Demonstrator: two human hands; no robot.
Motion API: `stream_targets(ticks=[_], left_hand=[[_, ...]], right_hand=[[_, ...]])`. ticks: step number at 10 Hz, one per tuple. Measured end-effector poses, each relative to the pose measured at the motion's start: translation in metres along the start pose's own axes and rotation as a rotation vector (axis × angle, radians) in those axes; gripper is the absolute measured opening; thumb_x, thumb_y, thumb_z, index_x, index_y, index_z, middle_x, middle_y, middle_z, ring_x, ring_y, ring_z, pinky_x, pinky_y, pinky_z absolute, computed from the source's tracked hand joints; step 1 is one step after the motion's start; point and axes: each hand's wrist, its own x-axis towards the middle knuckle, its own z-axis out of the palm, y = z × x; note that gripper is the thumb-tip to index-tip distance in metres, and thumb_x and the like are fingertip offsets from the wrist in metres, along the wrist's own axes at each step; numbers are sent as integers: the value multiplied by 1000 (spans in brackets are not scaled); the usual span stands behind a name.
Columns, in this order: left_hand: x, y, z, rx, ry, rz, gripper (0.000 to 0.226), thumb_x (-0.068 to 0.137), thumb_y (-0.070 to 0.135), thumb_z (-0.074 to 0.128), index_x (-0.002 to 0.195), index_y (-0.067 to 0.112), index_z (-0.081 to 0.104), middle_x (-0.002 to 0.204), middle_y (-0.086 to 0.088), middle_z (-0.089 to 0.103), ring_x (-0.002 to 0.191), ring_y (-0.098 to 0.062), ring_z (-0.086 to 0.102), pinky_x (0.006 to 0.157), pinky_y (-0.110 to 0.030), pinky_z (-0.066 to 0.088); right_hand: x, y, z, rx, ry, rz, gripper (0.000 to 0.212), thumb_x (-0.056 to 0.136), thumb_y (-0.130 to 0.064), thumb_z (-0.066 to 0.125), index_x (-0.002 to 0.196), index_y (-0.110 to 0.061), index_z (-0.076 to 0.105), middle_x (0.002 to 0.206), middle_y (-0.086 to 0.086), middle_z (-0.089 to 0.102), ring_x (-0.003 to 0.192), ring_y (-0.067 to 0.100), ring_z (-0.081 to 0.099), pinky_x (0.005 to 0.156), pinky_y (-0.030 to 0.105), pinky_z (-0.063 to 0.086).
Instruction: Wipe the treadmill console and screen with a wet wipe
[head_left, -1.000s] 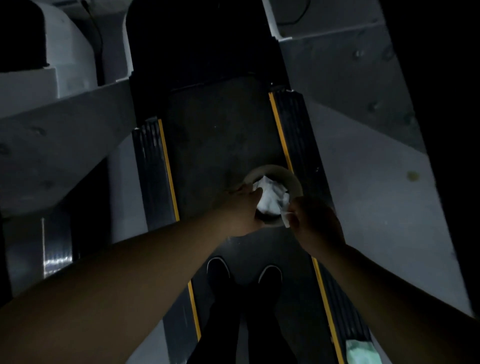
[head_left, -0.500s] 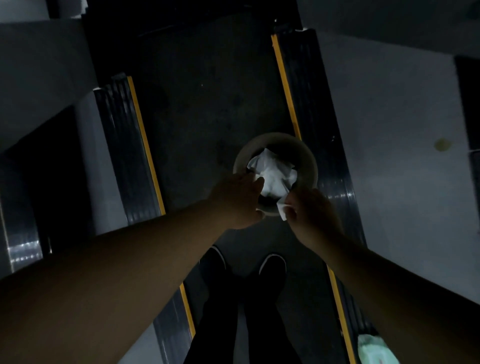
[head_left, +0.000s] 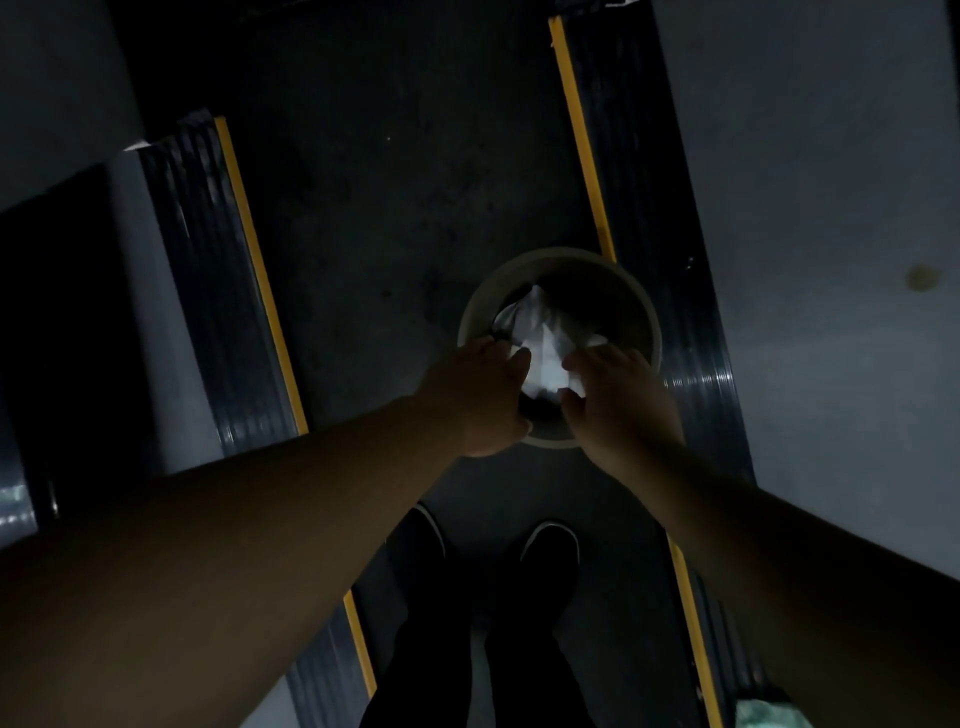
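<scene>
The scene is very dark. A crumpled white wet wipe (head_left: 543, 345) hangs between my two hands, right above a round pale-rimmed bin (head_left: 644, 306) that stands on the treadmill belt (head_left: 395, 218). My left hand (head_left: 480, 397) pinches the wipe's left side and my right hand (head_left: 618, 402) pinches its right side. The lower end of the wipe dips into the bin's dark inside. The console and screen are out of view.
Yellow-edged ribbed side rails (head_left: 228, 291) run along both sides of the belt. My two dark shoes (head_left: 548, 545) stand on the belt below the bin. A pale green packet (head_left: 763, 714) lies at the bottom right. Grey floor (head_left: 831, 208) lies to the right.
The view has tilted further down, so the treadmill's front frame has left the view. Both hands have stayed on the wipe over the bin, and the wipe now looks more stretched between them.
</scene>
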Motion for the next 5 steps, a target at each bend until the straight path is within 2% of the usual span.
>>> stream_targets(ticks=[1,2,3,4,5], left_hand=[[2,-1,2,3,12,5,85,90,53,61,156,18,22,159,-10,34,147,-30,30,112,-46,38],[-3,0,0,18,14,3,83,91,53,59,156,18,22,159,-9,33,148,-30,29,112,-47,38],[-13,1,-6,-16,27,4,78,89,51,60,152,18,28,153,-7,40,144,-29,35,108,-47,42],[-27,2,-19,-28,40,5,72,89,48,62,149,18,34,150,-7,44,138,-29,42,107,-45,42],[-47,6,-40,-25,79,-9,76,92,47,61,155,17,28,156,-9,39,141,-31,39,109,-42,37]], right_hand=[[-6,1,4,12,-9,5,28,96,-31,58,121,-19,62,122,5,65,114,25,58,89,43,53],[-17,3,7,-2,-11,13,24,96,-29,61,117,-17,64,118,7,66,110,26,60,85,42,53],[-27,2,3,-11,-9,5,24,96,-29,61,116,-17,65,117,6,67,109,25,60,83,37,51],[-34,-3,-8,-11,-24,-13,24,99,-32,57,116,-18,65,114,4,68,106,23,61,83,36,51],[-42,-13,-27,-5,4,-16,27,101,-38,51,116,-20,64,113,1,68,105,20,62,85,37,52]])
